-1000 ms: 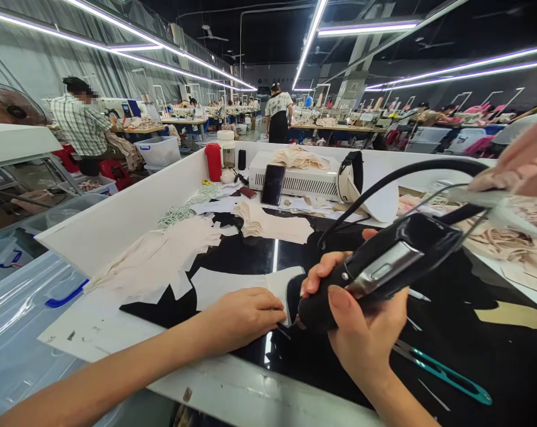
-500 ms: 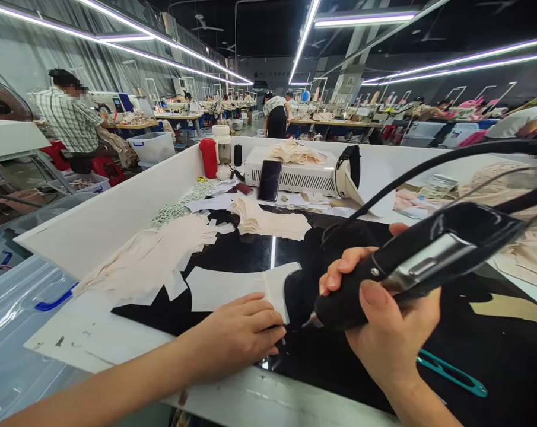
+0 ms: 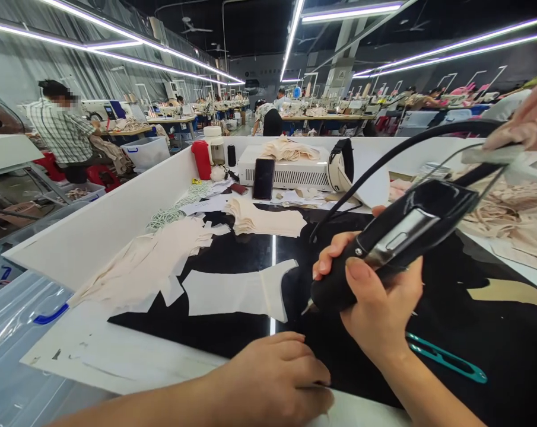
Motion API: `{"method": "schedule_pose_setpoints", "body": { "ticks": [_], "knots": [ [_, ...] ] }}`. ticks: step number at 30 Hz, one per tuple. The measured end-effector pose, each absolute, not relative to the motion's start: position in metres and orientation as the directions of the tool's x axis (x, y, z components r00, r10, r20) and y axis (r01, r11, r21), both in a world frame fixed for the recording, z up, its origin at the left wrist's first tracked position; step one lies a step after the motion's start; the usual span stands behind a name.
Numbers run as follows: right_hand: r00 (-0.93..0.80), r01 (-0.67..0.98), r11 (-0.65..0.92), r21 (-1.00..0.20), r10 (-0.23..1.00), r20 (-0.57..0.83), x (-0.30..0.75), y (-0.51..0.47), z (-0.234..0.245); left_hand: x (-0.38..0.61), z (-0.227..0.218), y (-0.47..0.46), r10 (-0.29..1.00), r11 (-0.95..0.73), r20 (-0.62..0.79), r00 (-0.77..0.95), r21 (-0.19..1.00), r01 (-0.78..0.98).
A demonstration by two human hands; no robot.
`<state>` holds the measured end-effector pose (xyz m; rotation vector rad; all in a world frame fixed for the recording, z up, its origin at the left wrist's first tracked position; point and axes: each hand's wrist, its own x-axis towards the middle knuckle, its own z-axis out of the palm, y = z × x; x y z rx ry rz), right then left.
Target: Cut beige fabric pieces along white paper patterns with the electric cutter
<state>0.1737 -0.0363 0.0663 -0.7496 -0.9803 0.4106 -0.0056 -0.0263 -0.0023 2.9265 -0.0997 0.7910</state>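
My right hand (image 3: 375, 296) is wrapped round a black hand-held tool (image 3: 397, 237) with a silver panel and a thick black cable (image 3: 410, 148). Its metal tip hangs just above the black table top (image 3: 450, 320), right of a white cut fabric piece (image 3: 237, 290). My left hand (image 3: 277, 379) rests palm down at the table's near edge, fingers curled together and flat on the surface, with nothing visible in it. It lies below the white piece, not touching it.
Teal thread snips (image 3: 446, 359) lie right of my right wrist. A cream fabric stack (image 3: 268, 219), loose white pieces (image 3: 152, 255), a phone (image 3: 263, 178), a white box (image 3: 295, 169) and a red bottle (image 3: 201, 159) fill the far end. White walls (image 3: 117, 219) bound the table. Other workers sit beyond.
My left hand has slid back off the white piece toward the near edge. The tool's tip has lifted slightly and moved right. The view has tilted.
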Motion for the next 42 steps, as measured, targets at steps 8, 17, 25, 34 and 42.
{"method": "schedule_pose_setpoints", "body": {
  "ticks": [8, 17, 25, 34, 42],
  "knots": [
    [0.485, -0.054, 0.670, -0.740, 0.665, 0.567, 0.162, -0.039, 0.061, -0.031, 0.023, 0.012, 0.268, -0.948, 0.479, 0.836, 0.286, 0.141],
    [0.477, -0.039, 0.669, -0.742, 0.665, 0.575, 0.156, -0.036, 0.060, -0.026, 0.022, 0.019, 0.201, -0.972, 0.446, 0.872, 0.203, 0.120],
    [0.476, -0.012, 0.656, -0.755, 0.668, 0.573, 0.156, -0.035, 0.058, -0.032, 0.019, 0.019, 0.231, -0.959, 0.416, 0.880, 0.253, 0.132],
    [0.484, -0.021, 0.660, -0.751, 0.664, 0.570, 0.151, -0.034, 0.058, -0.027, 0.008, 0.036, 0.219, -0.975, 0.404, 0.888, 0.124, 0.184],
    [0.493, -0.047, 0.689, -0.724, 0.646, 0.582, 0.150, -0.033, 0.058, -0.025, 0.003, 0.036, 0.189, -0.981, 0.457, 0.869, 0.042, 0.191]
  ]
}}
